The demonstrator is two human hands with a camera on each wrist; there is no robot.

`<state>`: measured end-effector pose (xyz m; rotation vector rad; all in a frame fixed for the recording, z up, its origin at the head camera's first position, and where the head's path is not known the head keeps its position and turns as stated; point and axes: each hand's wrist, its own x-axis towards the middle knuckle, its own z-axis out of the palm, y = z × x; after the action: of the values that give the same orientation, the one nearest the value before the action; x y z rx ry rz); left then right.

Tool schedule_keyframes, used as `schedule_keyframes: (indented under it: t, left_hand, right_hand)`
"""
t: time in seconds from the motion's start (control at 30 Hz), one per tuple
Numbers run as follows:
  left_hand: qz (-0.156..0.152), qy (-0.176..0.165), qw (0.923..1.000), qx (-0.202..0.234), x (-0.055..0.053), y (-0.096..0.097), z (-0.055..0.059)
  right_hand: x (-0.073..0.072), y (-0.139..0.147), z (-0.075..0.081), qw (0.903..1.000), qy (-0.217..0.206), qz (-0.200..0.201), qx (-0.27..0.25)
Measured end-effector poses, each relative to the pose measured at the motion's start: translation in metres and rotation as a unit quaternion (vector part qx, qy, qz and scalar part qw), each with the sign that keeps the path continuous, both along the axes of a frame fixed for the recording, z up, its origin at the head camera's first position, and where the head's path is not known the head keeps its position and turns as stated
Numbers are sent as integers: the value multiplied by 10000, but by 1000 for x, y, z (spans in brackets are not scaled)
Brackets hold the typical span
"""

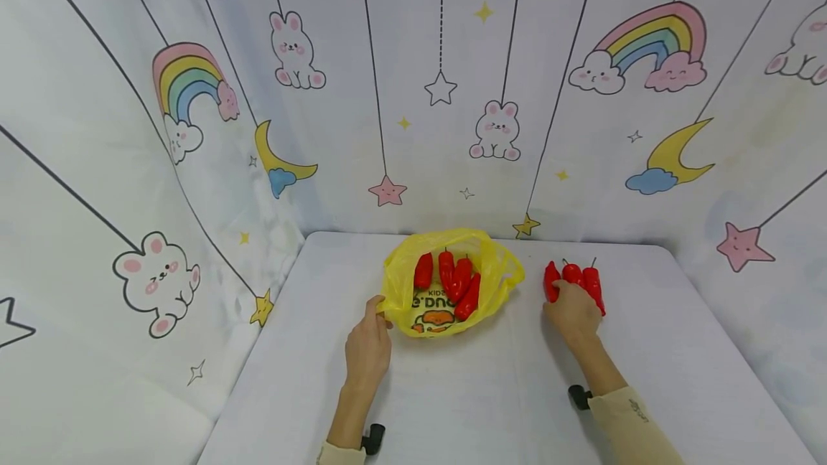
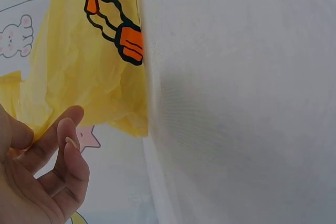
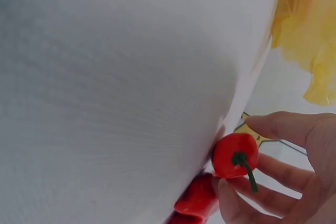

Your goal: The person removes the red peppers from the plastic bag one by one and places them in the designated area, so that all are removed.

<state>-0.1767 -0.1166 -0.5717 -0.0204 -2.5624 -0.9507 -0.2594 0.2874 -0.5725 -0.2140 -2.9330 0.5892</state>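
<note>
Pinches the left rim of a yellow plastic bag between thumb and finger of the left hand. Extends the right hand about a red pepper, fingers loosely spread, thumb apart from it. Has this pepper on the white surface, right of the bag, close beside other peppers. Shows four bagged peppers through the open mouth.
</note>
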Motion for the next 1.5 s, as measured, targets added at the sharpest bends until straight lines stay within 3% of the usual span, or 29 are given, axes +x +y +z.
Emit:
schedule_keyframes:
  t: [0.37,0.8,1.23,1.5]
  left_hand:
    - [-9,-7,10000,15,0,-1,1]
    - [-56,-15,10000,58,0,1,0]
    - [-7,-98,9999,97,1,3,1]
    - [-49,94,9999,56,1,2,-2]
  right_hand:
    - [2,-7,12,10000,-64,-54,34]
    - [14,-30,41,9952,870,-167,-414]
    - [24,-81,58,9893,1015,333,-993]
    - [24,-94,64,9861,1067,428,-1204]
